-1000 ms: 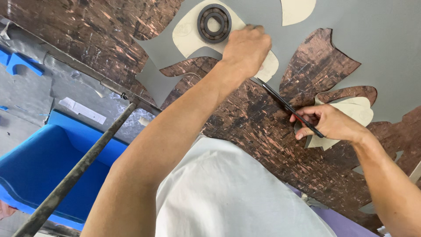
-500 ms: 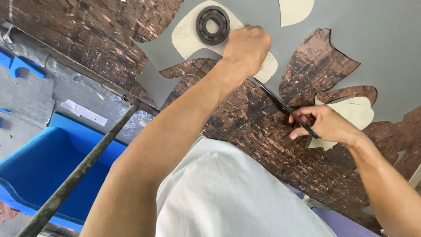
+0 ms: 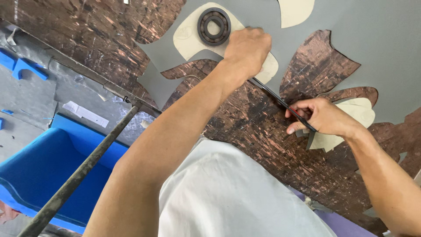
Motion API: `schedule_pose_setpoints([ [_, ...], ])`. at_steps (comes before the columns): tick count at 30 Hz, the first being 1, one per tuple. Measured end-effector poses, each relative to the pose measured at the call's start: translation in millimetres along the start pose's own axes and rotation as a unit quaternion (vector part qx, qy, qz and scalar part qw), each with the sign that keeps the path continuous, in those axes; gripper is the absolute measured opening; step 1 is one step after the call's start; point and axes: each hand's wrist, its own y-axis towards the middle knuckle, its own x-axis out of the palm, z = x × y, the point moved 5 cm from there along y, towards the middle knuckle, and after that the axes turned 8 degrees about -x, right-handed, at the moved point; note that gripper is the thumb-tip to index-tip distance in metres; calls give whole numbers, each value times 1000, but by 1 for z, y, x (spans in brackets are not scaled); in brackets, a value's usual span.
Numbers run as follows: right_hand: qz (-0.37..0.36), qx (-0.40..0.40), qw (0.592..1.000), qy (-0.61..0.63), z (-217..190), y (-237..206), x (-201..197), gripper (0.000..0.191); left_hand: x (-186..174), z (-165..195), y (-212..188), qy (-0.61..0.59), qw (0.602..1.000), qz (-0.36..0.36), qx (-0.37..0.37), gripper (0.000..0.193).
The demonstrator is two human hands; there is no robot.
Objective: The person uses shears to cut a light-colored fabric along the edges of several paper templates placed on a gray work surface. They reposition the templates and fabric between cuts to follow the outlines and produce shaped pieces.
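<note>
Since the earlier frames, little has shifted: right hand (image 3: 322,116) has drawn the slim dark cutting tool (image 3: 280,103) slightly toward 5 o'clock along its line, while left hand (image 3: 247,50) stays pressed where it was. Item in work: grey sheet (image 3: 372,44), spread over the worn brown worktop (image 3: 87,39), occupying the 12 to 3 o'clock part of the view. Progress, judged from how things lie: several lobed openings already stand cut out of the sheet, bare worktop showing through them at centre and at 3 o'clock; much uncut grey remains toward 1 and 2 o'clock, so the cutting appears partly done, not finished. Cream template (image 3: 193,35) lies on the sheet at 12 o'clock, weighted by a dark ring bearing (image 3: 213,26); a second cream piece (image 3: 346,127) lies just under the right hand, a third (image 3: 294,9) at the top edge. Left-hand fingers: curled together, bearing down on the template's lower right end, touching it. Right-hand fingers: closed round the tool's handle end; the tool's far tip runs up to 11 o'clock and disappears beneath the left hand. Sheet edge lies just beside both hands. Adjacent: blue bin (image 3: 48,175) at 8 o'clock, rusty rod (image 3: 87,164) crossing it.
</note>
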Motion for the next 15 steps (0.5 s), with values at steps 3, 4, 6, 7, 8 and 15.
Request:
schedule_pose_setpoints([
  [3,9,11,999,-28,-1,4,0,40,2,2,-1,20,1000,13,1,16],
  [4,13,19,999,-42,-1,5,-1,40,1,4,-2,31,999,17,-1,16],
  [6,6,-7,1000,14,-5,7,2,38,-4,13,-8,48,997,58,-13,23],
  [7,2,-21,999,40,-7,8,3,38,-8,19,-13,56,995,79,-22,27],
  [8,2,-12,999,35,-6,8,3,37,-8,25,-15,85,994,51,-51,31],
  [15,9,-49,998,26,-12,22,5,33,-24,56,-41,183,971,-4,-152,36],
])
